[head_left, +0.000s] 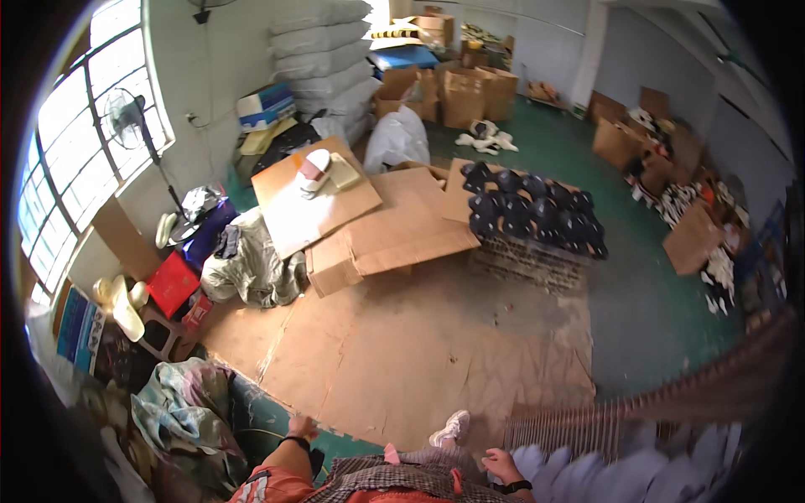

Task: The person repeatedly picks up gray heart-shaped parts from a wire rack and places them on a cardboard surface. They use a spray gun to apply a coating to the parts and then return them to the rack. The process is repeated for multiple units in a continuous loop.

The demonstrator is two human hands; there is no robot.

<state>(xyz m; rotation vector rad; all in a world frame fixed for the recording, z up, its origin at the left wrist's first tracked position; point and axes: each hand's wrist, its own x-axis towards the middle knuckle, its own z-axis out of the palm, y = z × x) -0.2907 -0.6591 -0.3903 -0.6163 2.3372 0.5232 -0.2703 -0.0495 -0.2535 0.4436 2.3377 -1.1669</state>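
Observation:
My right hand (pixel 501 464), with a black watch on the wrist, is closed at the near end of a long rack of thin rods (pixel 620 419). The rack is blurred and runs off to the right. Several pale bluish sole-shaped pieces (pixel 604 469) lie along it. My left hand (pixel 302 428), with a black wristband, hangs low at my side above the edge of the flattened cardboard (pixel 402 352) on the floor. Nothing shows in it and its fingers are too small to read. My foot in a white sneaker (pixel 451 429) stands on the cardboard.
A crate stack topped with black dome-shaped pieces (pixel 537 210) stands ahead. Flat cartons (pixel 377 226) lie left of it, one bearing a white and red object (pixel 315 170). Bags, a fan (pixel 126 117) and clutter line the left wall; boxes (pixel 692 239) line the right.

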